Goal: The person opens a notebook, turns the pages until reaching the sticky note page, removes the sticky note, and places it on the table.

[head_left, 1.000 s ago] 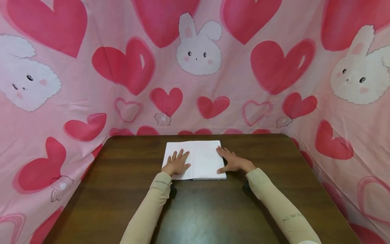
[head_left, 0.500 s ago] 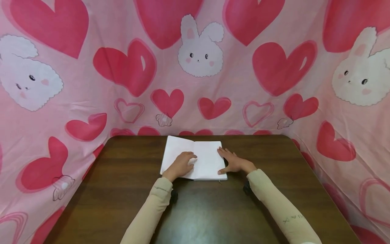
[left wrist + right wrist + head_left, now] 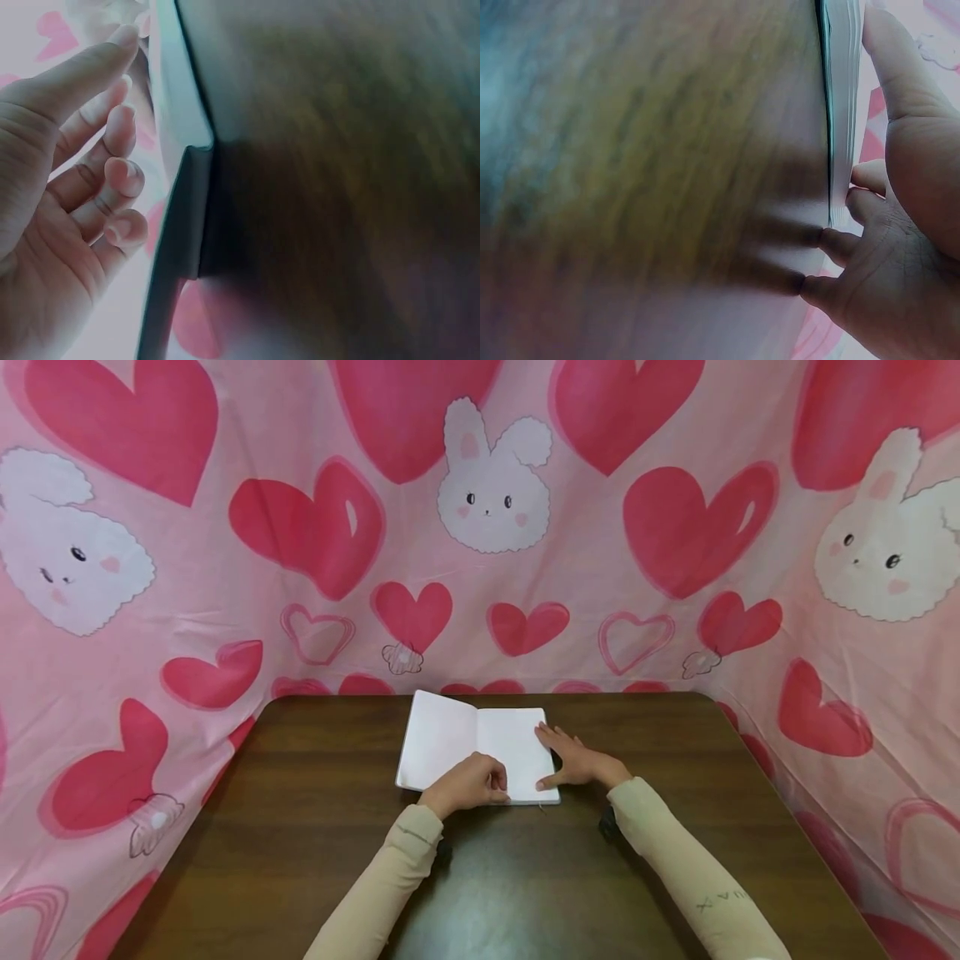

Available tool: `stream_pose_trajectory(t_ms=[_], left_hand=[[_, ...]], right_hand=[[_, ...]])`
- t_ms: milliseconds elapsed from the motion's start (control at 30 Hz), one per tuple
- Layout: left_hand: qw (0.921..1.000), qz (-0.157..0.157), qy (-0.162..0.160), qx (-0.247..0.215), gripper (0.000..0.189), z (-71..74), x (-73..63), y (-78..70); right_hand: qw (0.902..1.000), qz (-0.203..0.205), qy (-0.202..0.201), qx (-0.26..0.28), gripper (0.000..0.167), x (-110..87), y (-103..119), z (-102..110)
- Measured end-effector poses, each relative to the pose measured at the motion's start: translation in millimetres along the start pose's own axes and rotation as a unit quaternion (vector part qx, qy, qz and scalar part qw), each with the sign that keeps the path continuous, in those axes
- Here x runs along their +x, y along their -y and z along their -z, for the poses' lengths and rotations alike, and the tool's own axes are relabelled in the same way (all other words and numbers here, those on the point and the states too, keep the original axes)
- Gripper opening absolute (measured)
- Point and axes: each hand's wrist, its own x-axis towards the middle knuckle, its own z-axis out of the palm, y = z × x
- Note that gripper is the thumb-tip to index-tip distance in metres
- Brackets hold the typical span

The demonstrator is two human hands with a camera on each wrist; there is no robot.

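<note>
An open notebook (image 3: 442, 743) with blank white pages lies toward the far side of the dark wooden table. Its left half tilts up slightly off the table; the left wrist view shows its dark cover (image 3: 176, 232) bent at the spine. My left hand (image 3: 467, 783) is over the notebook's near edge, right of the fold. Its fingers (image 3: 124, 176) are loosely curled, thumb apart from them, nothing between. My right hand (image 3: 573, 760) spreads along the right edge, thumb at the page block (image 3: 845, 97) and the lower fingertips (image 3: 810, 289) down at the table.
The dark wooden table (image 3: 300, 860) has rounded far corners. A pink cloth (image 3: 337, 635) with hearts and rabbits hangs behind it and on both sides. A thin ribbon (image 3: 542, 807) sticks out below the notebook's near right edge.
My left hand has left the left page, moving right and nearer to me past the fold, its fingers curling. The notebook's left half has tilted up. The right hand has stayed in place.
</note>
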Motion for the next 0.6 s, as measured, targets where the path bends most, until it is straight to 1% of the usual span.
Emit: stream_pose_trajectory(t_ms=[167, 433, 600], left_hand=[[1.0, -0.002, 0.001, 0.006, 0.018, -2.0, 0.8, -0.2], [0.9992, 0.004, 0.001, 0.041, 0.015, -2.5, -0.7, -0.6], [0.998, 0.005, 0.006, 0.063, 0.011, -3.0, -0.6, -5.6]], right_hand=[[1.0, 0.002, 0.001, 0.003, 0.113, 0.6, 0.2, 0.1], [1.0, 0.003, -0.003, 0.001, 0.112, -0.7, 1.4, 0.1], [1.0, 0.007, -0.005, 0.004, 0.112, -2.2, 1.4, 1.2]])
